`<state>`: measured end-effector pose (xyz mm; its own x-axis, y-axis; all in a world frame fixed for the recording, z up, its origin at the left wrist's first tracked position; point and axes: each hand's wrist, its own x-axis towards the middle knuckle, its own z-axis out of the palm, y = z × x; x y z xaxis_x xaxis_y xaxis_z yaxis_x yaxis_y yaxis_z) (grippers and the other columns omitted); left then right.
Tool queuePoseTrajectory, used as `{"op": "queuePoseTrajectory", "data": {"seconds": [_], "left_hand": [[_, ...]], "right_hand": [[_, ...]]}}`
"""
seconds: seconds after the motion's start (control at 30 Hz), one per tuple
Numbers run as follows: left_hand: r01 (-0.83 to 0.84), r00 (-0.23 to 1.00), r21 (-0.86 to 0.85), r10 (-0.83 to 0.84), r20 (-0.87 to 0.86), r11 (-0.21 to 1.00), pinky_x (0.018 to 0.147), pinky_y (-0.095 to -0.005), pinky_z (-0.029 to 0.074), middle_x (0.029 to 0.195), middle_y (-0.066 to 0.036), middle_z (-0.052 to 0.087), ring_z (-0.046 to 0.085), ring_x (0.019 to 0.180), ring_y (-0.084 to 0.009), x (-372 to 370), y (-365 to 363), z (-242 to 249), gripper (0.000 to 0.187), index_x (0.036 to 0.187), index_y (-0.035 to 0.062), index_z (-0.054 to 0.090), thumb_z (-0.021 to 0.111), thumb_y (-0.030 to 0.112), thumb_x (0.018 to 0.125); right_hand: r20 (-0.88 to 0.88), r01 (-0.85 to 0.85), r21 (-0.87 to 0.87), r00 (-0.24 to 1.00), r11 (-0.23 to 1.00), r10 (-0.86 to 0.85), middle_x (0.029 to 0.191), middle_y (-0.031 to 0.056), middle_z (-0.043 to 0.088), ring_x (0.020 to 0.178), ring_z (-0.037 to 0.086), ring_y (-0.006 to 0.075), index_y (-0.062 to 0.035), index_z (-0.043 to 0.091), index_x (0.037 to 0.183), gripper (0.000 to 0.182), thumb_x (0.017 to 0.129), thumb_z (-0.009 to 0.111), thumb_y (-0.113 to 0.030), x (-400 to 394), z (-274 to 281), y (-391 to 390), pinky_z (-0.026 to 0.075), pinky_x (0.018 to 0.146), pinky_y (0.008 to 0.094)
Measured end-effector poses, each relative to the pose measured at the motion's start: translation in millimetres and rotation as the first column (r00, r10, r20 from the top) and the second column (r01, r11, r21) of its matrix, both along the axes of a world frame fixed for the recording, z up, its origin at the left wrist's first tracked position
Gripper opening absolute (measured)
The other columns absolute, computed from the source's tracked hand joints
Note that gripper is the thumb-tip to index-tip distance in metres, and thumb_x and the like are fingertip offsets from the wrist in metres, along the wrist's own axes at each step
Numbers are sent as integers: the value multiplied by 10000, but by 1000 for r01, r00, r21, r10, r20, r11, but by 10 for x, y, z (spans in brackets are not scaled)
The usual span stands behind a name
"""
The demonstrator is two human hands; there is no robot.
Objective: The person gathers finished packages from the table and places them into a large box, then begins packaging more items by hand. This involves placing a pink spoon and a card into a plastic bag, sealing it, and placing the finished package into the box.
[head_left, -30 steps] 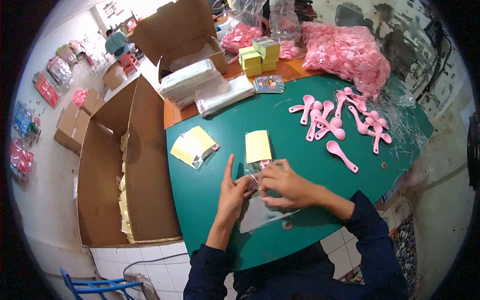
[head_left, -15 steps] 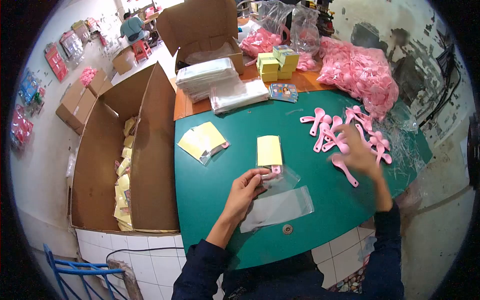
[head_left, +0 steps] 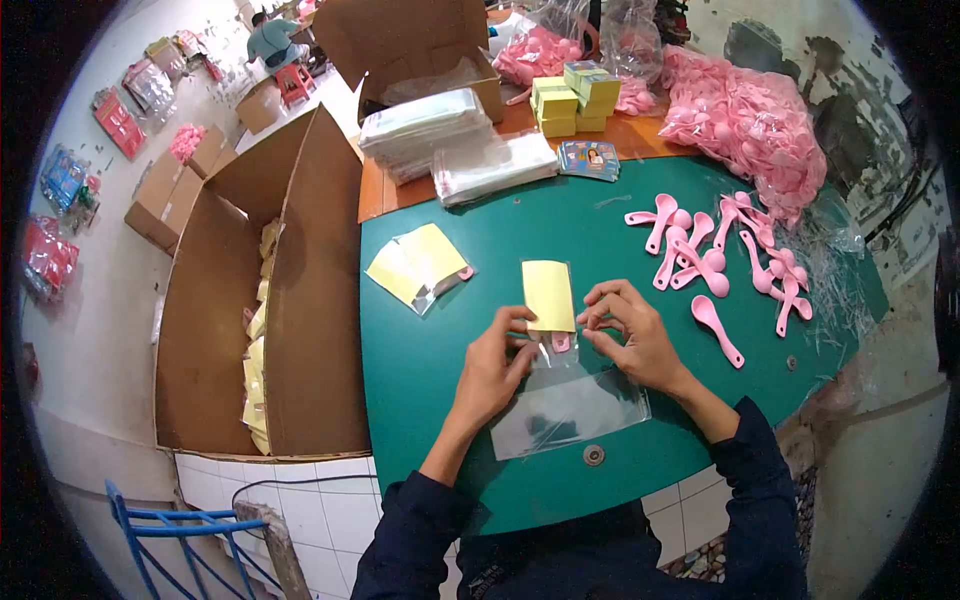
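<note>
In the middle of the green table lies a clear plastic bag (head_left: 567, 357) with a yellow card (head_left: 547, 293) inside; a pink spoon handle (head_left: 561, 342) shows below the card. My left hand (head_left: 490, 368) is at the bag's lower left side, fingers bent and pinching its edge. On the other side my right hand (head_left: 637, 338) is beside the bag with fingers curved and apart; nothing shows in it. Flat clear bags (head_left: 570, 415) lie just below both hands. Filled yellow-card packets (head_left: 418, 267) lie overlapped to the left. Loose pink spoons (head_left: 715, 328) are spread on the right.
A large cardboard box (head_left: 315, 300) holding yellow packets stands left of the table. Stacked clear bags (head_left: 425, 130), yellow card stacks (head_left: 575, 98) and a big bag of pink spoons (head_left: 745, 125) sit along the back. A person (head_left: 270, 42) sits farther off.
My right hand has come left from the spoons to the bag. My left hand has moved from the bag's open end up to the card's lower left corner. The whole view has shifted slightly.
</note>
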<state>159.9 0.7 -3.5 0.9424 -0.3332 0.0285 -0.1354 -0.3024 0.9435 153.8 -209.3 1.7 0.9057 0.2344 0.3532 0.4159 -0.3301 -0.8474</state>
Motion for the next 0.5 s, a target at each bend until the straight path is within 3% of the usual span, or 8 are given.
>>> {"op": "queuePoseTrajectory", "data": {"seconds": [0.13, 0.2, 0.33, 0.5], "left_hand": [[46, 998, -24, -45, 47, 999, 652, -276, 520, 884, -72, 638, 619, 839, -131, 12, -47, -104, 159, 985, 19, 542, 594, 15, 835], [48, 992, 36, -52, 117, 998, 657, -272, 517, 828, -63, 642, 617, 821, -121, -4, -60, -65, 100, 921, 14, 569, 610, 33, 832], [-18, 998, -68, 22, 59, 998, 674, -263, 506, 815, -48, 640, 605, 808, -103, -19, -75, -26, 83, 898, 6, 570, 609, 51, 838], [-99, 995, -212, 94, -32, 972, 728, -239, 479, 867, -51, 633, 590, 828, -95, -2, -78, -30, 95, 926, 3, 538, 580, 60, 863]], "right_hand": [[81, -22, -320, 995, 947, 50, 1066, 155, 426, 975, 528, 308, -20, 511, 935, 282, 673, 550, 79, -32, 60, -26, 471, 826, 358], [67, -59, -322, 994, 945, 85, 1092, 169, 404, 1013, 492, 343, -24, 489, 977, 359, 638, 523, 88, -23, 29, -51, 445, 846, 378], [74, -92, -357, 989, 930, 126, 1108, 186, 395, 1036, 466, 367, -38, 474, 1014, 431, 601, 489, 84, -25, 46, -62, 421, 865, 402], [208, -33, -389, 970, 921, 122, 1124, 164, 413, 983, 485, 338, -71, 471, 1052, 477, 617, 665, -43, -32, -11, -10, 396, 866, 420]]}}
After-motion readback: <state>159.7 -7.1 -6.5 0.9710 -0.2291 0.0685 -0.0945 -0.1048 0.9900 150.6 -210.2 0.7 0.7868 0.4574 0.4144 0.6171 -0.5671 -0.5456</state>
